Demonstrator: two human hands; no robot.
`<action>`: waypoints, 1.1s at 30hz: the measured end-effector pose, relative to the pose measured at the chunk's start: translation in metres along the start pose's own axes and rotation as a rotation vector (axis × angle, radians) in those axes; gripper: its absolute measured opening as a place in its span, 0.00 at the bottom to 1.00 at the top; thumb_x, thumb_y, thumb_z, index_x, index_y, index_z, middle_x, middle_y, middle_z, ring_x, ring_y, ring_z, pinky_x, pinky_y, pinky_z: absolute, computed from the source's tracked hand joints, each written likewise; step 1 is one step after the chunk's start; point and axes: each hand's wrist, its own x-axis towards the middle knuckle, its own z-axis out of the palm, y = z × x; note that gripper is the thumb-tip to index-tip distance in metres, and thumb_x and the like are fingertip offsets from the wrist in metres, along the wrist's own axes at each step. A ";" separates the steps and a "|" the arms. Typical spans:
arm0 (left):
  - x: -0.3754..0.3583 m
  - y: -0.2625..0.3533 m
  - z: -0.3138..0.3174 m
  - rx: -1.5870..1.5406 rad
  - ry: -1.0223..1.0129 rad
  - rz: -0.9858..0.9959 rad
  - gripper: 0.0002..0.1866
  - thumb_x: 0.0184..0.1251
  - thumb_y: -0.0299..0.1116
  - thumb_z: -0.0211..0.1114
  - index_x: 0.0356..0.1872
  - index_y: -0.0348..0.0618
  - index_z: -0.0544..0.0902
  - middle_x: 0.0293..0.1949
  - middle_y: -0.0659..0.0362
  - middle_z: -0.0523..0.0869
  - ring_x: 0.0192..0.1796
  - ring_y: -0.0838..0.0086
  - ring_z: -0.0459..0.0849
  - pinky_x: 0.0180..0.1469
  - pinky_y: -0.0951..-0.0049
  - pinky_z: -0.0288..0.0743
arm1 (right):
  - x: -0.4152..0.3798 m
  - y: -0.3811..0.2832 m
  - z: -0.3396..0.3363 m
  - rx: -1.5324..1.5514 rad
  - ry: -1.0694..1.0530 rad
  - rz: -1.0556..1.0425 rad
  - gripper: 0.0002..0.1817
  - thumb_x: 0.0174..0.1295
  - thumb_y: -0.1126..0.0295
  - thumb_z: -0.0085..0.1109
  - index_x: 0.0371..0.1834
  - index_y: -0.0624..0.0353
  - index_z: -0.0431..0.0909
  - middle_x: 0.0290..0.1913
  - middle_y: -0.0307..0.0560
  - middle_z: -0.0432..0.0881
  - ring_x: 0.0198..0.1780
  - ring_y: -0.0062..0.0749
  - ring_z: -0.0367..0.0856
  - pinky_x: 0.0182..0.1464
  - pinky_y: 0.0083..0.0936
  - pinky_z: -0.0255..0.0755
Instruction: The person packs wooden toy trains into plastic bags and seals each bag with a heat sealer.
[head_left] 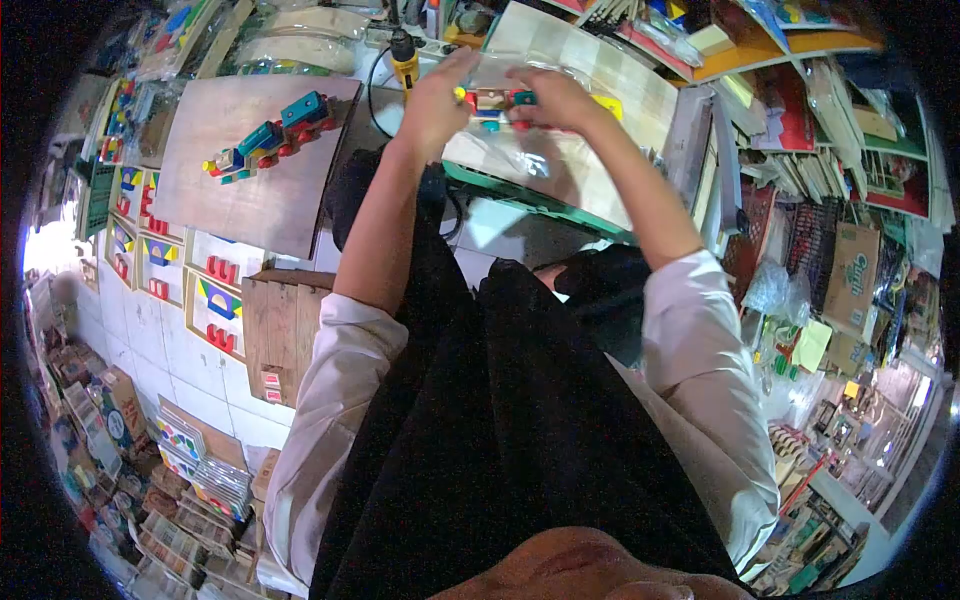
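A wooden toy train with red, teal and yellow parts lies on a pale wooden board, clear plastic film around it. At its left end is my left hand, fingers stretched out away from me and beside the yellow tip. My right hand reaches over from the right, its fingers bent around a teal part of the train. A second toy train, teal, red and yellow, stands on another board to the left.
A yellow and black power tool with a dark cable stands just beyond my left hand. Trays of coloured blocks lie on the tiled floor at left, next to a wooden stool. Shelves of thin boards and packages line the right.
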 end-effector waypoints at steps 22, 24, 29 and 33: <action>0.097 -0.029 -0.050 0.406 -0.211 -0.251 0.10 0.57 0.31 0.57 0.36 0.42 0.83 0.30 0.52 0.85 0.31 0.64 0.85 0.33 0.70 0.78 | -0.152 0.072 -0.099 -0.517 0.145 0.362 0.06 0.55 0.69 0.55 0.32 0.58 0.78 0.32 0.50 0.80 0.40 0.45 0.78 0.45 0.45 0.68; 0.099 -0.001 -0.057 0.205 -0.258 -0.358 0.07 0.57 0.27 0.61 0.36 0.37 0.84 0.29 0.57 0.85 0.26 0.78 0.84 0.28 0.82 0.78 | -0.166 0.070 -0.100 -0.421 0.223 0.333 0.06 0.54 0.68 0.56 0.27 0.58 0.78 0.31 0.51 0.80 0.40 0.45 0.78 0.41 0.41 0.72; 0.096 -0.043 -0.035 -0.276 -0.391 -0.520 0.09 0.52 0.22 0.64 0.35 0.30 0.82 0.28 0.56 0.84 0.25 0.79 0.81 0.30 0.83 0.78 | -0.196 0.070 -0.074 -0.336 0.342 0.409 0.05 0.52 0.68 0.58 0.29 0.56 0.77 0.28 0.51 0.80 0.36 0.46 0.79 0.40 0.40 0.72; 0.081 -0.022 -0.035 -0.171 -0.331 -0.462 0.09 0.53 0.26 0.64 0.35 0.31 0.83 0.26 0.57 0.84 0.25 0.79 0.82 0.29 0.82 0.76 | -0.209 0.051 -0.082 -0.115 0.435 0.533 0.14 0.48 0.71 0.62 0.41 0.57 0.76 0.27 0.53 0.79 0.34 0.47 0.79 0.37 0.39 0.71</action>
